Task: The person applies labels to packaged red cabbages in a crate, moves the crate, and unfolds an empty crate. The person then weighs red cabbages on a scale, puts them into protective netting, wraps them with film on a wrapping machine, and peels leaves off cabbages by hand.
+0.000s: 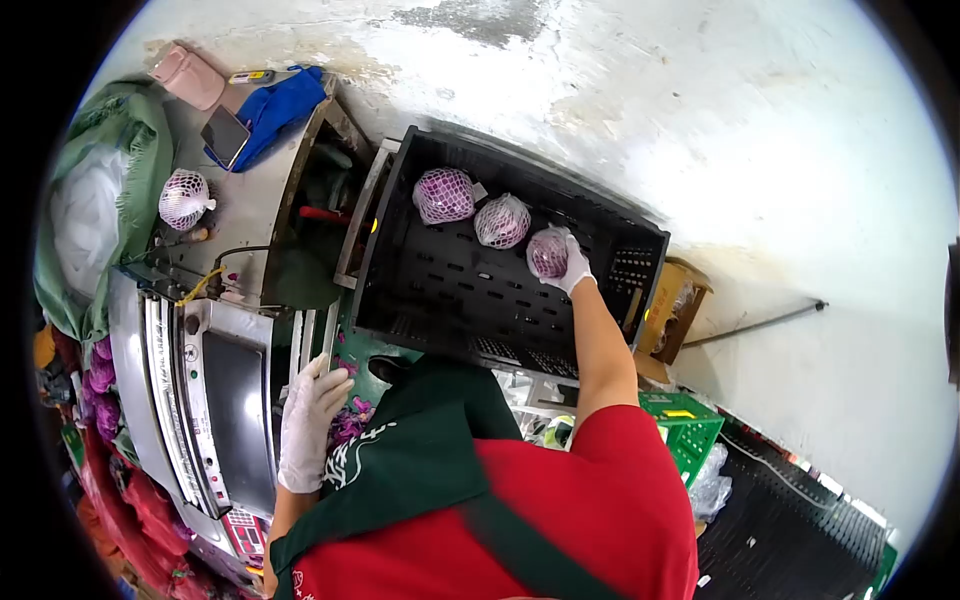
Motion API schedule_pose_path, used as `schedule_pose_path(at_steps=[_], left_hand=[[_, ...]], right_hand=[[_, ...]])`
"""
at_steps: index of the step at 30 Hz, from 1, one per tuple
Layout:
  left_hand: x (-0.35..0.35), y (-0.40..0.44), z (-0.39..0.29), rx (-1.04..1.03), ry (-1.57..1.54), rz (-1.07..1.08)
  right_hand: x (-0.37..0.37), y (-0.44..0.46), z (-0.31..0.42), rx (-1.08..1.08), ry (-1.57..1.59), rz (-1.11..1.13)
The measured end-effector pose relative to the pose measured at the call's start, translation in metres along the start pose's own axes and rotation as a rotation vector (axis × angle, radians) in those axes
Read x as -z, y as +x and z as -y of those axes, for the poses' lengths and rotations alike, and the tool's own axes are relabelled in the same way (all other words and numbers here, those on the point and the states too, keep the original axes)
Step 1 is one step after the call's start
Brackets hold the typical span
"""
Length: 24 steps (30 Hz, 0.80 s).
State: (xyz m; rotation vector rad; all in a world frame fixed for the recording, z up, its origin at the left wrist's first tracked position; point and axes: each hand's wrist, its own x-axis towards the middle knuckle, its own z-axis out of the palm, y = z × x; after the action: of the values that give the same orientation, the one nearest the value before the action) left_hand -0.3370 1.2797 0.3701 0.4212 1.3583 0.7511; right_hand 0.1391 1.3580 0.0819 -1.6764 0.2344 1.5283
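Observation:
My right hand (572, 264), in a white glove, grips a red cabbage (546, 254) in white foam netting inside a black plastic crate (440, 318). Two more netted heads, a middle cabbage (502, 221) and a far-left cabbage (443, 196), lie in a row beside it along the crate's back side. My left hand (310, 425), also gloved, hangs by the apron with its fingers stretched out and nothing in it. It is nearest to the wrapping machine (232, 400) on the left. Another netted cabbage (185, 199) sits on the metal table.
On the metal table (235, 210) lie a phone (225, 136), a blue cloth (268, 112) and a pink case (188, 76). A green sack (140, 190) stands at the left. Right of the crate are a cardboard box (672, 310) and a green crate (684, 432). Purple leaves (350, 422) litter the floor.

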Motion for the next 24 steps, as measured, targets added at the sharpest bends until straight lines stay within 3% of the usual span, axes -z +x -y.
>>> schedule_pose_path(at_steps=[1, 3, 4, 6, 8, 11, 13, 14, 15, 17, 19, 20, 24], left_hand=[[-0.001, 0.000, 0.003, 0.002, -0.001, -0.013], [0.002, 0.000, 0.007, 0.043, -0.067, -0.051], [0.002, -0.003, 0.007, 0.042, -0.072, -0.064], [-0.001, -0.007, 0.005, 0.041, -0.096, -0.084], [0.005, -0.013, 0.004, 0.018, -0.145, -0.097], [0.020, -0.033, 0.008, -0.049, -0.173, -0.150], [0.040, -0.043, 0.023, -0.110, -0.295, -0.127], [0.043, -0.053, 0.028, -0.156, -0.310, -0.135], [0.046, -0.061, 0.032, -0.188, -0.313, -0.122], [0.059, -0.077, 0.036, -0.258, -0.333, -0.111], [0.071, -0.097, 0.031, -0.378, -0.398, -0.133], [0.082, -0.108, 0.029, -0.451, -0.400, -0.156], [0.165, -0.164, 0.042, -0.716, -0.471, -0.348]], right_hand=[[-0.012, 0.027, -0.008, -0.010, 0.274, 0.192], [-0.023, 0.066, 0.006, -0.125, 0.267, 0.176], [-0.043, 0.036, 0.020, -0.157, 0.462, 0.370], [-0.064, 0.046, 0.011, -0.004, 0.229, 0.280], [-0.067, 0.080, -0.001, 0.173, -0.126, 0.342], [-0.097, 0.074, 0.006, 0.154, -0.195, 0.353], [-0.128, 0.014, 0.006, 0.585, -0.639, -0.154], [-0.147, -0.018, 0.009, 0.686, -0.848, -0.488], [-0.126, -0.015, 0.012, 1.334, -1.097, -0.371], [-0.167, -0.097, -0.017, 1.573, -1.177, -0.204], [-0.235, -0.172, -0.051, 1.272, -0.900, 0.417], [-0.266, -0.203, -0.073, 1.257, -0.877, 0.564], [-0.356, -0.264, -0.161, 0.968, -0.800, 0.755]])
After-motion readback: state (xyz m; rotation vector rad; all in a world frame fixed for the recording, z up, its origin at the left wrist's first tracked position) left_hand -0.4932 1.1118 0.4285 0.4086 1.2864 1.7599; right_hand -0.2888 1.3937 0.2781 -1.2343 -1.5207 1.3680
